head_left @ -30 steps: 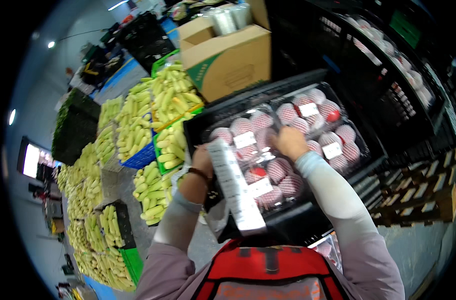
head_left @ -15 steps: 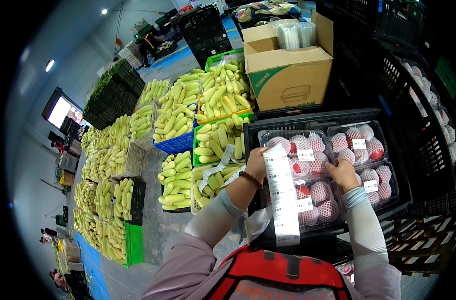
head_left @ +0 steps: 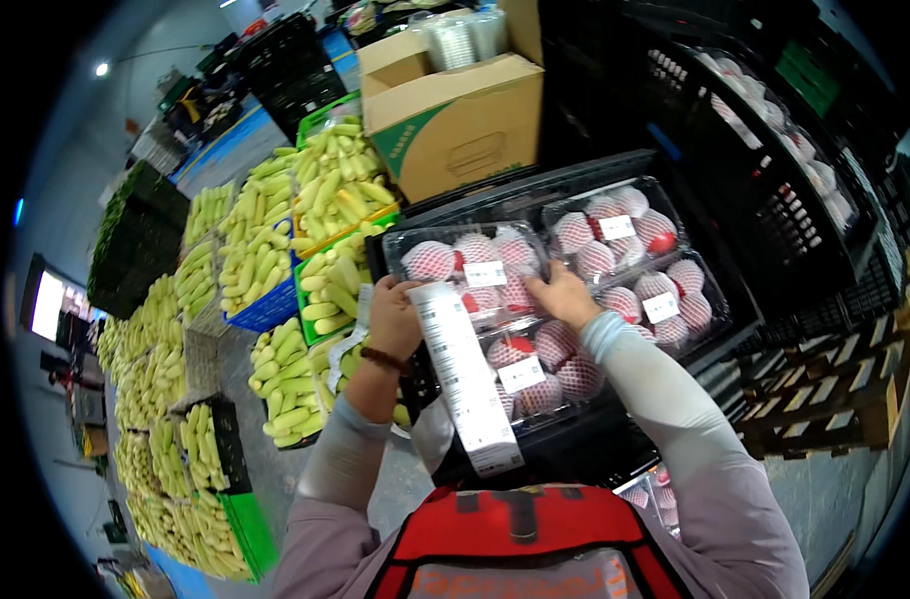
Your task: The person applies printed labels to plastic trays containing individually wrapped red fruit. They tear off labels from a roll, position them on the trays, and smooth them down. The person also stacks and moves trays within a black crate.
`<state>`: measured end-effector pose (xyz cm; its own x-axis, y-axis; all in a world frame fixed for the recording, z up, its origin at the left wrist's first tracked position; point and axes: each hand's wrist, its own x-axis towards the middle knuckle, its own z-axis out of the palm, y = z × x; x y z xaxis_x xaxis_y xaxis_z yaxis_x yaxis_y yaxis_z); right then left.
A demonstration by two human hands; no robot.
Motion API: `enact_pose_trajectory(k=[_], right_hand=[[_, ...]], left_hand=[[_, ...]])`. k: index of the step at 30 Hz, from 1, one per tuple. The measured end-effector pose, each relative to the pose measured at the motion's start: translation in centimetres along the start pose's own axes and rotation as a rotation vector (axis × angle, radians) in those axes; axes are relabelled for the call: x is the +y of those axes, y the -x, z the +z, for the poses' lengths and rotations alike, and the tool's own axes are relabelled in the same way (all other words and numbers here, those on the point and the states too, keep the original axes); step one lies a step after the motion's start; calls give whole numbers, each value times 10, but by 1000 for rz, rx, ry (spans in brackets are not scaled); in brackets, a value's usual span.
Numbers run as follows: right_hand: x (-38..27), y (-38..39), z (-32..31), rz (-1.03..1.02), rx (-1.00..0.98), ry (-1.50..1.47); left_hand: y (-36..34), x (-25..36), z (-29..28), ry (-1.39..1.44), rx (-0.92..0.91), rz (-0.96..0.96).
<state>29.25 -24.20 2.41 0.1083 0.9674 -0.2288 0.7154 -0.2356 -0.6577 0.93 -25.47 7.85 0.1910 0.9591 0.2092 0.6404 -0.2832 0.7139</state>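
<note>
In a black crate [head_left: 455, 205] sit several clear plastic packs of red fruit in pale foam net sleeves, each with a white label on its lid. My left hand [head_left: 395, 317] is closed on the upper end of a long strip of printed labels [head_left: 467, 389], beside the left edge of the far-left fruit pack [head_left: 480, 272]. The strip hangs toward me over the near-left fruit pack [head_left: 535, 374]. At the far-left pack's right edge, my right hand [head_left: 567, 297] grips its side; some fingertips are hidden. Two more packs, a far-right one [head_left: 615, 228] and a near-right one [head_left: 665, 304], lie beyond it.
Crates of pale green, elongated vegetables [head_left: 320, 280] fill the left side. A cardboard box [head_left: 460, 125] with clear plastic containers stands behind the crate. Black crates [head_left: 764, 190] with more sleeved fruit rise at right, near a wooden pallet [head_left: 834, 384].
The view has turned and shifted, so the crate and box appear farther left and tilted. Both hands remain at the same fruit pack, with the label strip still in my left hand.
</note>
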Motion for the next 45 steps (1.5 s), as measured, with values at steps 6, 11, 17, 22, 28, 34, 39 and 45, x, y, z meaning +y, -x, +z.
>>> enact_pose_trajectory(k=[6,11,17,22,28,34,39,45], right_hand=[[0,0,-10,-7,49,-341],[4,20,-30,-215,193,-697],[29,34,-159,-261,592,-775],[142,-3,-203,-15,886,15],[24,59,-141,-465,416,-319],[-41,85,-56,-383,-424,-1040],[-55,87,-45,-421,-469,-1010],[-67,85,-43,-438,-316,-859]], left_hand=[[-7,2,1,23,5,-83],[19,28,-4,391,83,-34],[-29,77,71,456,-51,352],[-48,103,140,1242,-87,-116],[-20,98,86,749,-158,17],[-9,94,52,-13,264,426],[17,88,29,444,-82,340],[18,80,28,505,-90,113]])
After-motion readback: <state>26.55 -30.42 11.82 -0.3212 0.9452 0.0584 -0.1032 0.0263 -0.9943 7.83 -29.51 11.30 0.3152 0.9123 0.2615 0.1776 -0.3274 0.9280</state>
